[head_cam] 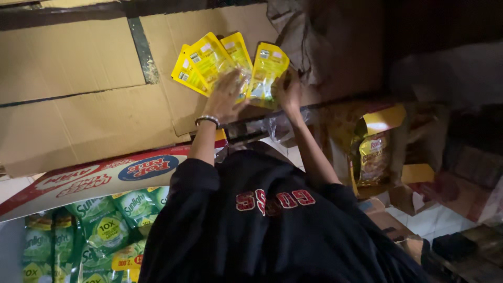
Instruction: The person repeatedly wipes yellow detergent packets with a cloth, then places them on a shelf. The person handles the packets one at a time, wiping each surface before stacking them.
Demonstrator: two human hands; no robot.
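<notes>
Dim storeroom; flat brown cardboard boxes (78, 105) form the surface. On them lie glossy yellow sachets (209, 63), fanned. Left hand (226, 97) presses them with fingers spread; right hand (290, 93) pinches the rightmost sachet (268, 71).

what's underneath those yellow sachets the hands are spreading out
The yellow sachets lie fanned on a flattened brown cardboard box, pressed by the left hand and right hand. What lies beneath the cardboard is covered.
</notes>
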